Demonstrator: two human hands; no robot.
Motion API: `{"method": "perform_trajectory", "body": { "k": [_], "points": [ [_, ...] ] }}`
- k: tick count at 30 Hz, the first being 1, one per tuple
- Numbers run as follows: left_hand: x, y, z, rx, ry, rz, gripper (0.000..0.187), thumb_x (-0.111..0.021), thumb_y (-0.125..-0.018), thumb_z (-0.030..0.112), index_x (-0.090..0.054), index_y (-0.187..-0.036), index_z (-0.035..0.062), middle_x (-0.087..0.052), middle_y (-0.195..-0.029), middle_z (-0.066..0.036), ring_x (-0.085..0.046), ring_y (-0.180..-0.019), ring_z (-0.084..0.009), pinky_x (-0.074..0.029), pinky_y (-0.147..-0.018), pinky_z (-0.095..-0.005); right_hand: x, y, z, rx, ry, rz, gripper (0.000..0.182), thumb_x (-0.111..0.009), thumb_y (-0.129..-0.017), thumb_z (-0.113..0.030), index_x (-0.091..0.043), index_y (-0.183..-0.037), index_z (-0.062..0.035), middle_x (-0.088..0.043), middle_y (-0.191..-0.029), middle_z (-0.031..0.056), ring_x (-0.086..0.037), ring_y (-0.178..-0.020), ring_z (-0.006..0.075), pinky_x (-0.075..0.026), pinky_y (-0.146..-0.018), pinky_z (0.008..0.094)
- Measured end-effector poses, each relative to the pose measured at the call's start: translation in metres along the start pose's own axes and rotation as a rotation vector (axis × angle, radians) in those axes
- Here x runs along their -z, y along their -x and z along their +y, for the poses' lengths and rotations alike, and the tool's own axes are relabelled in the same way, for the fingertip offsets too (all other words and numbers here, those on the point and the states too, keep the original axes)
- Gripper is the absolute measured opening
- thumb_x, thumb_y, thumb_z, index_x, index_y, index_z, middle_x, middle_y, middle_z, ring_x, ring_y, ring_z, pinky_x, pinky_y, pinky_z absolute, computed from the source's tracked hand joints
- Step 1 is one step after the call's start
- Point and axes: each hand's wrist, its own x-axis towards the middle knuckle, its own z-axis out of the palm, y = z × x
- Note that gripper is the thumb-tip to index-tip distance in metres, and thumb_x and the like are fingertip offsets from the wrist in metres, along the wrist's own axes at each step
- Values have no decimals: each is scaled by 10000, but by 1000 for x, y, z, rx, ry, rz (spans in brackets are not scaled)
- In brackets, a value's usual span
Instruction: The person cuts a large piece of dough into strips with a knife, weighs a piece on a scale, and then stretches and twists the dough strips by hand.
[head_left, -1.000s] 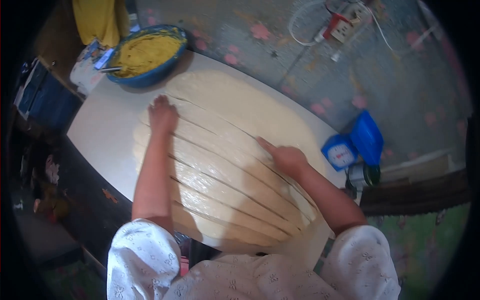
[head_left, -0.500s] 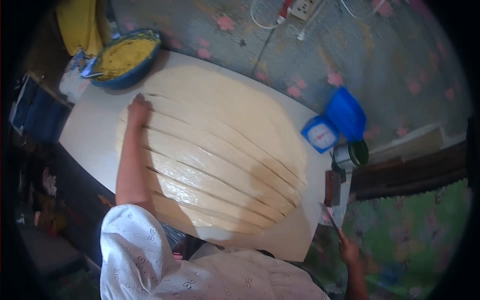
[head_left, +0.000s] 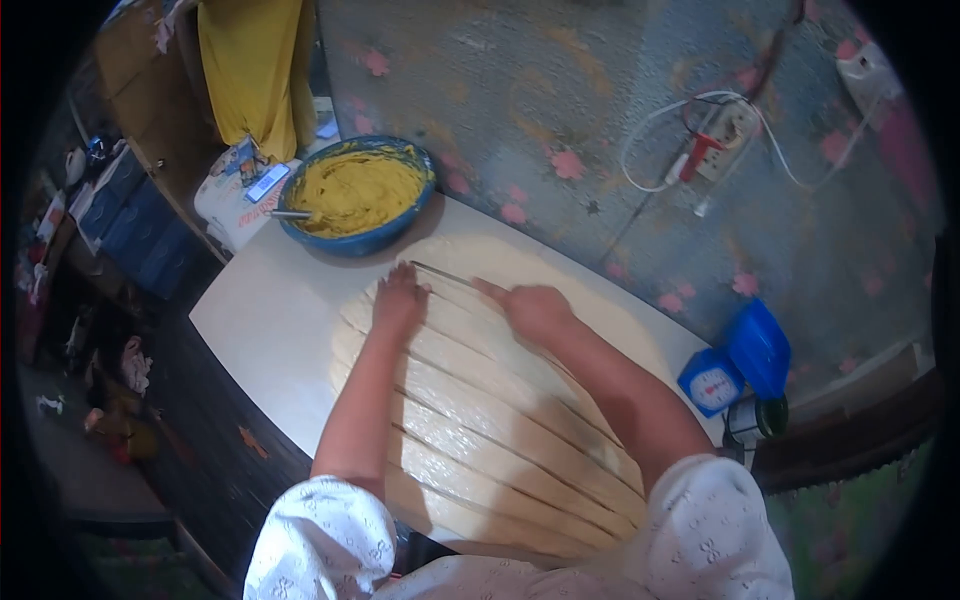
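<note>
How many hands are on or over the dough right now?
2. The left hand rests by the far left edge of the dough; the right hand, to its right, holds a knife. No others show.

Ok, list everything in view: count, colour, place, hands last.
Table: one, white, centre
Dough: one slit sheet, cream, on table
Knife: one, grey, in right hand
Bowl: one, blue, table's far end
Paste: one mass, yellow, in bowl
Handle: one, silver, on bowl's rim
Sack: one, white, left of bowl
Cloth: one, yellow, above sack
Drawers: several, blue, far left
Scale: one, blue, table's right end
Can: one, green-and-silver, beside scale
Wall: one, grey, flowered, behind table
Outlet strip: one, white, on wall
Sleeves: two, white, at bottom
Left hand: one, bare, on dough
Right hand: one, bare, on knife
</note>
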Motion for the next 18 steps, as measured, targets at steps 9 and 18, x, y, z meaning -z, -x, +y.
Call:
{"method": "perform_trajectory", "body": {
  "k": [9,18],
  "points": [
    [-5,-1,4,87,-64,44,523,-374,-938,373,-436,-1309,9,-413,-1379,-185,-367,-1292,-328,-226,-1085,-484,-25,-112,-14,129,-77,-59,570,-333,-898,-74,-331,-1397,-349,-635,-1006,150,-630,-919,303,-494,-794,404],
    [-9,0,1,6,-222,53,431,-340,-964,323,-504,-1233,30,-446,-1355,-141,-399,-1248,-326,-278,-1042,-516,-27,49,50,-236,-159,-283,661,-320,-876,-33,-245,-1421,-401,-611,-1018,184,-616,-928,327,-488,-787,427]
  ]
}}
